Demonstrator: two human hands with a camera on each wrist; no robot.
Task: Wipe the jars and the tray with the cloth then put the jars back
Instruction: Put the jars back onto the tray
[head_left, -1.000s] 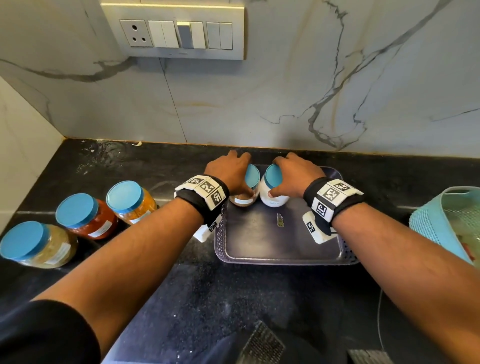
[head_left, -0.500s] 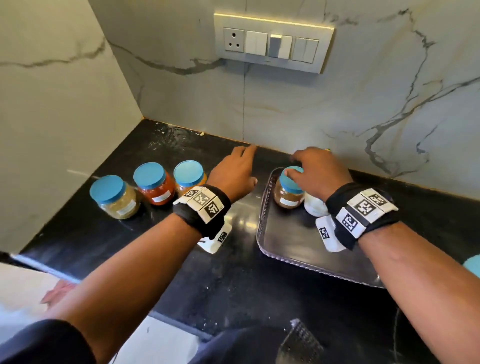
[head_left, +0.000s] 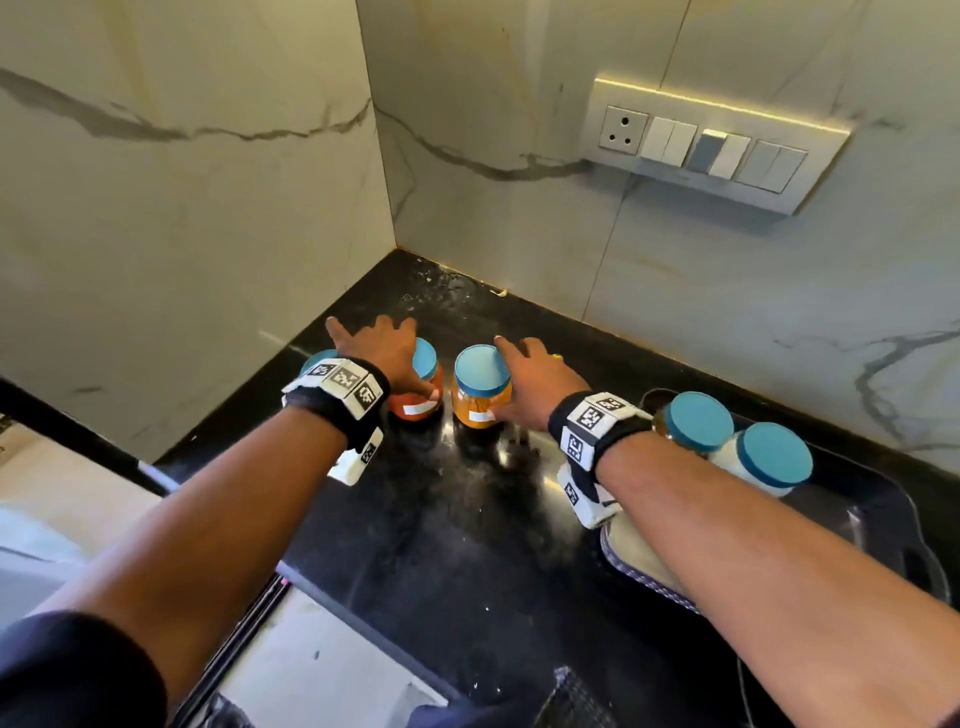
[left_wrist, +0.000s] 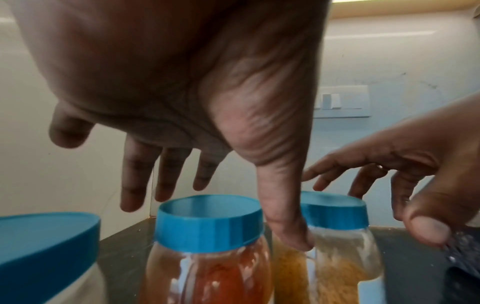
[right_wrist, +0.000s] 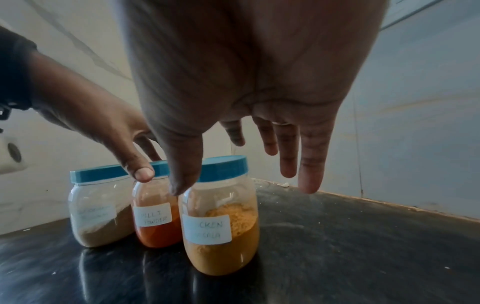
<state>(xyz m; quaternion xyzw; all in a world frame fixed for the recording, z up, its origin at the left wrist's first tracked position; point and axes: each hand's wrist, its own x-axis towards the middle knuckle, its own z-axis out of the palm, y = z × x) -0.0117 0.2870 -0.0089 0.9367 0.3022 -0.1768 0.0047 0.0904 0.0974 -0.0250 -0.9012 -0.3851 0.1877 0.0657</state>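
Three blue-lidded jars stand in a row on the black counter (head_left: 467, 545) near the corner: a beige-powder jar (right_wrist: 101, 209), a red chilli-powder jar (head_left: 415, 402) and an orange-powder jar (head_left: 480, 389). My left hand (head_left: 382, 345) hovers over the red jar, fingers spread and straight, thumb hanging between the red and orange jars. My right hand (head_left: 519, 374) reaches over the right side of the orange jar, fingers straight, holding nothing. A brown jar (head_left: 696, 421) and a white jar (head_left: 769, 457) stand on the metal tray (head_left: 654, 584) at the right, under my right forearm.
Marble walls close the corner on the left (head_left: 182, 234) and behind the jars. A switch panel (head_left: 717, 156) sits on the back wall. The counter's front edge (head_left: 291, 571) runs diagonally below my left forearm, with pale floor beyond it.
My right hand let go of the jar on the tray and swung left to the orange jar. My left hand moved left over the red jar. The head view turned left.
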